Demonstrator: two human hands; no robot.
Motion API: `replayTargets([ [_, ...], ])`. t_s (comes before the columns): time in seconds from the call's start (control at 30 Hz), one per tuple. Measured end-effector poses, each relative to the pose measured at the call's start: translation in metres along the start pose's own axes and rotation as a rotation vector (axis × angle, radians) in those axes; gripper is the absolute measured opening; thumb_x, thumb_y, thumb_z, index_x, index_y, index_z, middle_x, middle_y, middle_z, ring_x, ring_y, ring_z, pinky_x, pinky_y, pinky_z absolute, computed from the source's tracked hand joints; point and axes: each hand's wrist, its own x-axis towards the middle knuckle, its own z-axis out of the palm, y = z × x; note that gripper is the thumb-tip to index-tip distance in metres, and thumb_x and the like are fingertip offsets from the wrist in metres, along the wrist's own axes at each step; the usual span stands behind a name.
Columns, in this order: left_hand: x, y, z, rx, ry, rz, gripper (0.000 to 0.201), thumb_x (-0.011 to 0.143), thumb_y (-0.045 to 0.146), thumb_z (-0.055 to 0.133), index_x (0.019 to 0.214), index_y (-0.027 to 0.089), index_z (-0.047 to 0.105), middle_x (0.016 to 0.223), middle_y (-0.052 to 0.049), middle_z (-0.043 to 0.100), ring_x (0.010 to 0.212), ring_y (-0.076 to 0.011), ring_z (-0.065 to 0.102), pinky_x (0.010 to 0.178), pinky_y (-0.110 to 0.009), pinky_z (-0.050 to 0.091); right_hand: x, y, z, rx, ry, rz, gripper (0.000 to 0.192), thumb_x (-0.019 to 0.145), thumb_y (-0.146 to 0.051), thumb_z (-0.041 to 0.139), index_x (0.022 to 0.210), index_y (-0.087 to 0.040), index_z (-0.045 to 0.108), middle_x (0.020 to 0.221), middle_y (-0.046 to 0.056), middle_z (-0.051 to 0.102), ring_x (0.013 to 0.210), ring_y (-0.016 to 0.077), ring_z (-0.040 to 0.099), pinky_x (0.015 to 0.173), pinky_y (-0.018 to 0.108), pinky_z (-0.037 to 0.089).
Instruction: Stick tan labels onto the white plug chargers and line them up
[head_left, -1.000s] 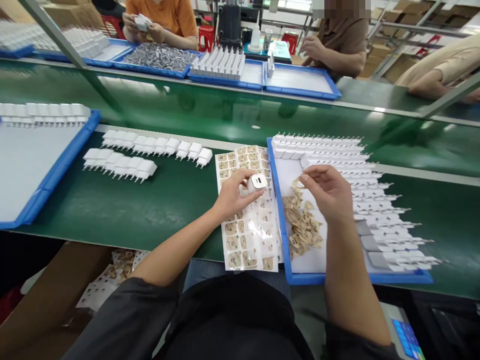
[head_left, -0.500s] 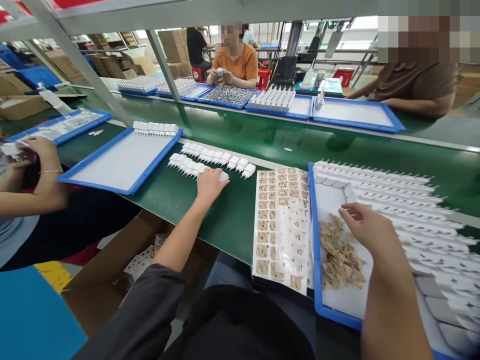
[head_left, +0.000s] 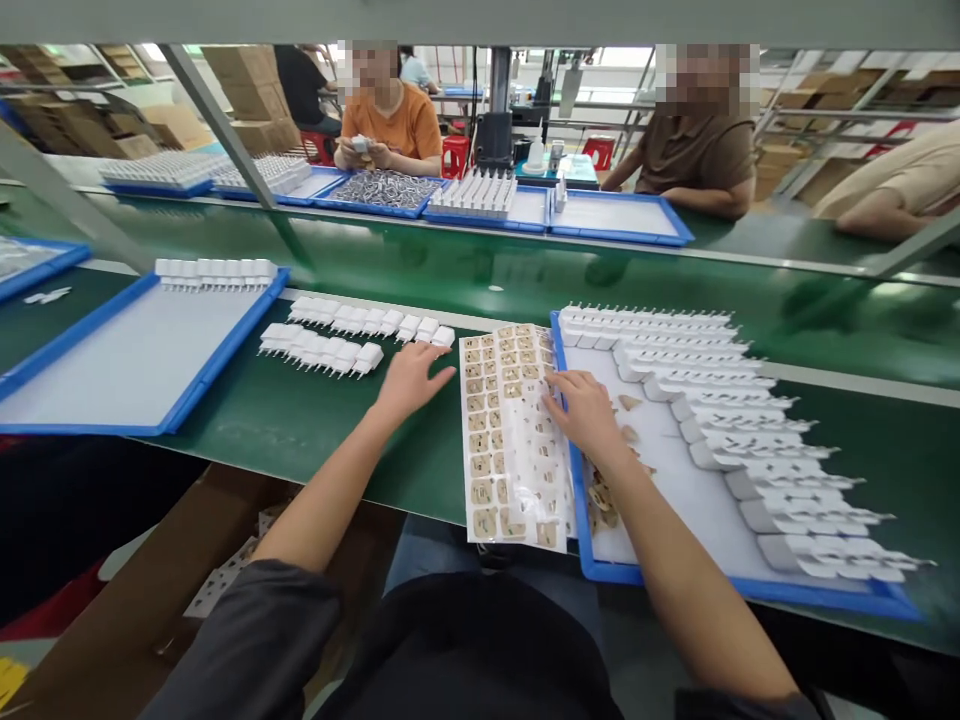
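My left hand (head_left: 411, 383) is over the green bench with its thumb spread from its fingers. Its fingertips reach beside the right end of the back row of white plug adapters (head_left: 360, 318); a front row of adapters (head_left: 319, 350) lies to its left. My right hand (head_left: 583, 408) reaches over the near-left rim of a blue-edged tray (head_left: 600, 572). Its thumb and fingertips are slightly apart at the right edge of a sticker sheet (head_left: 480, 435), with nothing visible between them. Brown stickers fill the sheet's left columns; much of its right side is bare backing.
Rows of adapters (head_left: 720, 430) stand in the right tray, with loose brown pieces (head_left: 602, 500) at its left side. Another blue-edged tray (head_left: 142, 350) holds adapters along its far edge. A metal post (head_left: 217, 125) rises beyond. Co-workers sit across the bench, and a cardboard box (head_left: 150, 560) is below.
My view has turned right. My left hand has come away from the front row's end adapter toward the back row's end. My right hand has moved left from the tray to the sheet.
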Motion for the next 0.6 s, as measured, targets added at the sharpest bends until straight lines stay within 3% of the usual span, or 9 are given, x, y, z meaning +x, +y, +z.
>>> replayTargets([
  [0.1,0.014,0.044,0.021,-0.120,-0.192,0.229,0.051,0.090,0.049,0.064,0.133,0.022,0.061,0.140,-0.011,0.058,0.131,-0.0299,0.053,0.112,-0.043,0.042,0.002,-0.007,0.011,-0.007,-0.029,0.004,0.029,0.095,-0.029,0.055,0.119,-0.019,0.067,0.123,0.011,0.070,0.119,0.0309,0.056,0.098,0.048,0.042],
  [0.2,0.022,0.069,0.041,-0.104,-0.348,0.264,0.070,0.085,0.057,0.067,0.145,0.023,0.051,0.159,-0.013,0.038,0.147,-0.0375,0.035,0.119,-0.054,0.030,0.002,-0.010,0.017,-0.008,-0.047,-0.009,0.030,0.095,-0.029,0.056,0.122,-0.019,0.066,0.124,0.011,0.069,0.122,0.0301,0.055,0.101,0.048,0.039],
  [0.37,0.017,0.073,0.061,-0.168,-0.391,0.247,0.075,0.091,0.059,0.057,0.154,0.024,0.038,0.164,-0.011,0.029,0.151,-0.0346,0.029,0.121,-0.054,0.024,0.001,-0.009,0.022,-0.002,-0.075,0.022,0.029,0.095,-0.030,0.057,0.120,-0.019,0.067,0.123,0.011,0.068,0.119,0.0296,0.056,0.098,0.046,0.040],
  [0.6,0.011,0.075,0.062,-0.168,-0.370,0.233,0.071,0.093,0.058,0.056,0.154,0.027,0.037,0.164,-0.010,0.030,0.150,-0.0333,0.030,0.121,-0.054,0.023,0.004,-0.013,0.026,0.016,-0.027,0.066,0.023,0.095,-0.028,0.057,0.113,-0.021,0.069,0.116,0.009,0.070,0.115,0.0271,0.057,0.098,0.044,0.037],
])
